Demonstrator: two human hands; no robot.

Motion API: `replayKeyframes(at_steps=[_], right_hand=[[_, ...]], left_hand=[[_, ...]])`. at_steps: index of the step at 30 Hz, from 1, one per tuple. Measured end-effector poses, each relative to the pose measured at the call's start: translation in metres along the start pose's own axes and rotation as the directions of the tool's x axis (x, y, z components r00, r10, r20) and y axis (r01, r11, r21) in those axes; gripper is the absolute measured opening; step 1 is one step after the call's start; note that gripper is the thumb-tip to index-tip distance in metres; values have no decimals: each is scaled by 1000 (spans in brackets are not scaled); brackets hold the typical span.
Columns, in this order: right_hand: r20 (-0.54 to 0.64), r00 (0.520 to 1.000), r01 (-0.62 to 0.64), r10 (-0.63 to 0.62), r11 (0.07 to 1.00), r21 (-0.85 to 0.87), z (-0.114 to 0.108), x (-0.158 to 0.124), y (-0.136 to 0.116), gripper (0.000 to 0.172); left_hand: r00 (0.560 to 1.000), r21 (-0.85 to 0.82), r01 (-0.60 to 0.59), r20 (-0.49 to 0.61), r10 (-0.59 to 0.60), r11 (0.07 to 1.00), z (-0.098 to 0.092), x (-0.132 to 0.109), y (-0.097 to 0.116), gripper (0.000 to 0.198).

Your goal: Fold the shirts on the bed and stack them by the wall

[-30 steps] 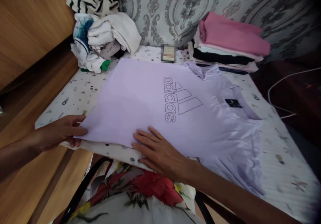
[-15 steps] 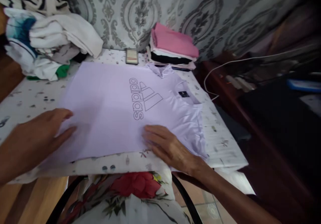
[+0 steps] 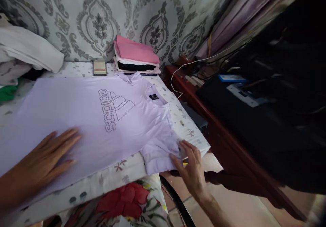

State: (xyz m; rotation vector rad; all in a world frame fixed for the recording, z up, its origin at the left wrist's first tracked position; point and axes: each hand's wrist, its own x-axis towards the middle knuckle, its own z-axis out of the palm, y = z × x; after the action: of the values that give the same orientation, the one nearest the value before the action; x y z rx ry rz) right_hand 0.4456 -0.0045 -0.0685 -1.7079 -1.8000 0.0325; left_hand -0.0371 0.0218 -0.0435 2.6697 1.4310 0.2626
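A lilac T-shirt (image 3: 84,118) with an outlined logo lies flat on a table covered by a white patterned cloth (image 3: 188,132). My left hand (image 3: 48,157) rests flat on the shirt's lower body, fingers spread. At the table's near right corner, my right hand (image 3: 189,167) has its fingers closed on the edge of the shirt's near sleeve (image 3: 159,154), which hangs slightly over the table edge.
A folded stack topped by a pink garment (image 3: 136,52) stands at the back by the patterned wall. A heap of unfolded clothes (image 3: 22,55) lies at the back left. A small box (image 3: 99,67) sits between them. Dark furniture (image 3: 267,118) with cables stands on the right.
The view has swung right. My right hand slid from the shirt's front hem to the sleeve at the right corner and gripped it. My left hand moved onto the shirt's body.
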Motion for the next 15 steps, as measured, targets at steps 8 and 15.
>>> replayKeyframes(at_steps=[8, 15], right_hand=[[-64, 895, -383, 441, 836, 393, 14, -51, -29, 36], [495, 701, -656, 514, 193, 729, 6, -42, -40, 35]], left_hand=[[878, -234, -418, 145, 457, 878, 4, 197, 107, 50], [829, -283, -398, 298, 474, 873, 37, 284, 128, 60]])
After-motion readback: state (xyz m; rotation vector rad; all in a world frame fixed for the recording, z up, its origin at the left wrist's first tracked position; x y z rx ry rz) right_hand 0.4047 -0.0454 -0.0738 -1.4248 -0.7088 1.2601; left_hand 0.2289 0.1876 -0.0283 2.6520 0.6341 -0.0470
